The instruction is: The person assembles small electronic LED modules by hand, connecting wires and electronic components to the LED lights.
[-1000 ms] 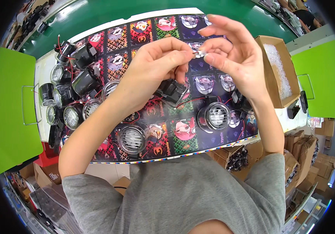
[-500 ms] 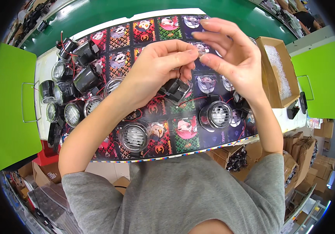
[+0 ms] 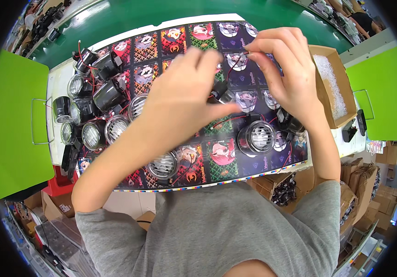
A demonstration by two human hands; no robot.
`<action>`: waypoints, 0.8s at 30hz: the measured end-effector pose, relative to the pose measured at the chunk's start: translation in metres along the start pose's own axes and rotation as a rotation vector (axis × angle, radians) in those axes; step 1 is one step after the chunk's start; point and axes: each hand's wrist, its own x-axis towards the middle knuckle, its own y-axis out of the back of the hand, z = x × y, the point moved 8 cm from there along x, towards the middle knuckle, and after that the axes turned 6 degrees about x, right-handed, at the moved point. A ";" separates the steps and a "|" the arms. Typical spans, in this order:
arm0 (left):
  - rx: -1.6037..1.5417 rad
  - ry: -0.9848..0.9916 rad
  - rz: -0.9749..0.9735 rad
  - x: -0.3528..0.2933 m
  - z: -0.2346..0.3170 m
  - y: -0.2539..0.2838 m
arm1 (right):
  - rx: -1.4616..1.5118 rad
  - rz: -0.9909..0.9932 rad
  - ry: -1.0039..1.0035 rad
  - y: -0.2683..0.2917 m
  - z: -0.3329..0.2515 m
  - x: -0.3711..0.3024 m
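Observation:
My right hand (image 3: 287,74) is raised over the right part of the printed sheet (image 3: 221,173), thumb and forefinger pinched on the end of a thin red-and-black wire (image 3: 231,69). That wire runs down to a small black lamp unit with a clear end (image 3: 220,90), close to my left hand (image 3: 184,92). The left hand is smeared by motion, its thumb stretched out below the lamp unit. Its curled fingers hide part of the unit, so I cannot see whether they grip it. A round lamp with a ribbed clear lens (image 3: 259,136) stands below my right hand.
Several black round lamps (image 3: 108,94) with red wires crowd the left side of the table. An open cardboard box (image 3: 339,85) of clear small pieces stands at the right, with black parts (image 3: 349,133) beside it. Green panels (image 3: 18,120) flank the table.
My hands have drawn apart; the left moved left and down, its thumb spreading. The small clear piece between the fingertips no longer shows. The wire now stretches from my right fingertips to the lamp unit.

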 end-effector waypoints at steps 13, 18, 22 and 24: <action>0.015 -0.173 -0.108 0.013 -0.026 -0.030 | 0.058 -0.087 -0.111 0.014 0.002 -0.010; 0.220 -0.238 0.154 0.006 -0.005 -0.017 | 0.228 -0.100 -0.315 0.012 0.018 -0.026; 0.117 -0.037 -0.046 -0.007 0.012 -0.023 | 0.460 -0.049 -0.491 0.009 0.029 -0.036; 0.092 -0.033 -0.045 -0.008 0.010 -0.031 | 0.530 -0.047 -0.508 0.006 0.031 -0.041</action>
